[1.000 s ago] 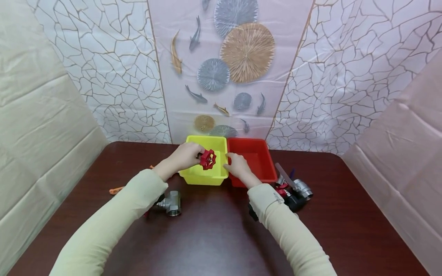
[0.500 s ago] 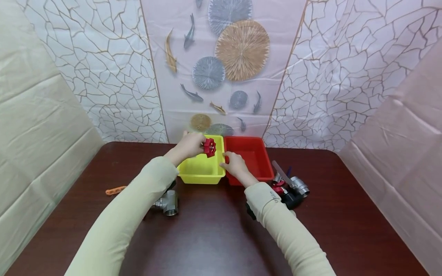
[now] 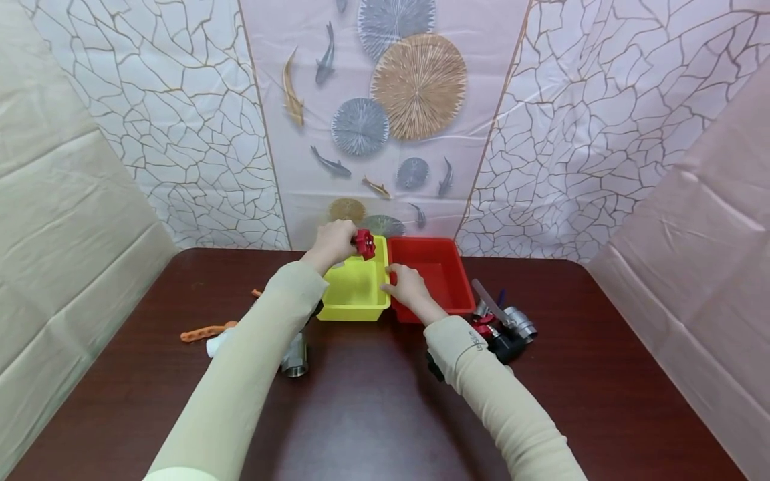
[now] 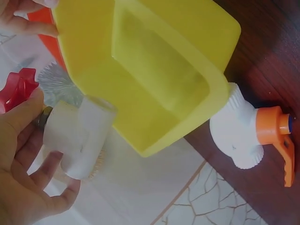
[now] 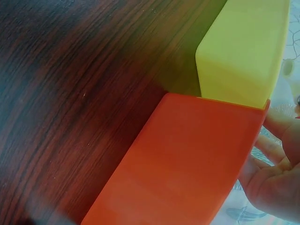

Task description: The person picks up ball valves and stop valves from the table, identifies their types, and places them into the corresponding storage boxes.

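My left hand (image 3: 333, 246) holds a white valve (image 4: 77, 136) over the back left of the yellow bin (image 3: 351, 312). The valve's red handwheel (image 3: 364, 244) sticks out to the right of the hand, at thumb and forefinger. In the left wrist view the other fingers lie along the pale body, which has a short side branch. A red bin (image 3: 462, 308) stands against the yellow one's right side. My right hand (image 3: 410, 287) is at the adjoining rims, its loosely bent fingertips touching the yellow rim. The bottom of the yellow bin partly shows.
Left on the table lie a white valve (image 4: 236, 131) with an orange handle (image 3: 204, 333) and a steel fitting (image 3: 295, 357), partly hidden by my left sleeve. Several metal, black and red valve parts (image 3: 520, 323) lie right of the red bin. Patterned cloth hangs behind the table.
My left hand has moved farther back over the yellow bin with the valve, and the handwheel has turned edge-on. My right hand stays at the rims. The head view shifted slightly.
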The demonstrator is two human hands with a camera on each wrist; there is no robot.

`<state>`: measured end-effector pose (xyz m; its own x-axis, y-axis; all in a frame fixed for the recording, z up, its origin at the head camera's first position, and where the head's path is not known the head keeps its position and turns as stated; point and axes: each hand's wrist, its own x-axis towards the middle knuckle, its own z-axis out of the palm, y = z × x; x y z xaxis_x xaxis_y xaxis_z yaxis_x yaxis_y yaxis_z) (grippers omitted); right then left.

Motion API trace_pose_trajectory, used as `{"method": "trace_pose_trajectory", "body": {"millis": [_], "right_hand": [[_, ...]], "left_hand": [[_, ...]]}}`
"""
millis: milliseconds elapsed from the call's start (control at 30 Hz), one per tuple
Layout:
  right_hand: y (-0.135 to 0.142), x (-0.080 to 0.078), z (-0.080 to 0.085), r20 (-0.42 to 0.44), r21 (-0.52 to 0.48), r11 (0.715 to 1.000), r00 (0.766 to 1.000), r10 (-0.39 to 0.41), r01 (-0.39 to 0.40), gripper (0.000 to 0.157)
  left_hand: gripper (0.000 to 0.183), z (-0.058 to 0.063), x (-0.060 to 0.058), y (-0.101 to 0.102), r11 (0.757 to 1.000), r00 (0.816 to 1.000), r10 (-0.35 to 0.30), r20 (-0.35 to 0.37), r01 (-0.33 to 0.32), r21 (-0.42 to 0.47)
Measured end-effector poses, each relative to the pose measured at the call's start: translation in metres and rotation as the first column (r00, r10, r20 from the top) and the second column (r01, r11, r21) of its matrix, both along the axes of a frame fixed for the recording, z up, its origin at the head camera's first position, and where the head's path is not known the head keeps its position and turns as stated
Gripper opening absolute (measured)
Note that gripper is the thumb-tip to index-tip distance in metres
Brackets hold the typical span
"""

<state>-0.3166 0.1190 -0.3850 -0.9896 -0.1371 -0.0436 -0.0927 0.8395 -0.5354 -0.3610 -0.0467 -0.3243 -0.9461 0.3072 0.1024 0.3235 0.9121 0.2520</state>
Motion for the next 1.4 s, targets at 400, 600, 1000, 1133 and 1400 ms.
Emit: {"method": "trace_pose_trajectory", "body": {"millis": [400,600,1000,1133,1400], "right_hand": [[-0.001,-0.002,0.003,0.050,0.021,1.000,0.999,-0.012,0.011,0.051],[-0.001,-0.004,0.004,0.066,0.006,1.000,0.998,-0.023,0.023,0.052],[-0.001,0.001,0.006,0.075,0.000,1.000,0.997,-0.016,0.016,0.052],[0.000,0.001,0.007,0.090,0.009,1.000,0.996,-0.029,0.028,0.054],[-0.003,0.000,0.006,0.061,0.021,1.000,0.998,-0.008,0.007,0.051]], "left_hand": [[0.018,-0.005,-0.008,0.001,0.990,0.996,0.080,0.047,-0.085,0.109],[0.016,-0.016,-0.013,0.009,0.990,0.991,0.110,0.080,-0.117,0.084],[0.020,-0.034,-0.016,0.003,0.967,0.964,0.213,0.157,-0.231,0.104],[0.021,-0.037,-0.017,0.000,0.964,0.957,0.231,0.177,-0.249,0.089],[0.025,-0.039,-0.019,0.001,0.952,0.944,0.267,0.193,-0.290,0.102]]}}
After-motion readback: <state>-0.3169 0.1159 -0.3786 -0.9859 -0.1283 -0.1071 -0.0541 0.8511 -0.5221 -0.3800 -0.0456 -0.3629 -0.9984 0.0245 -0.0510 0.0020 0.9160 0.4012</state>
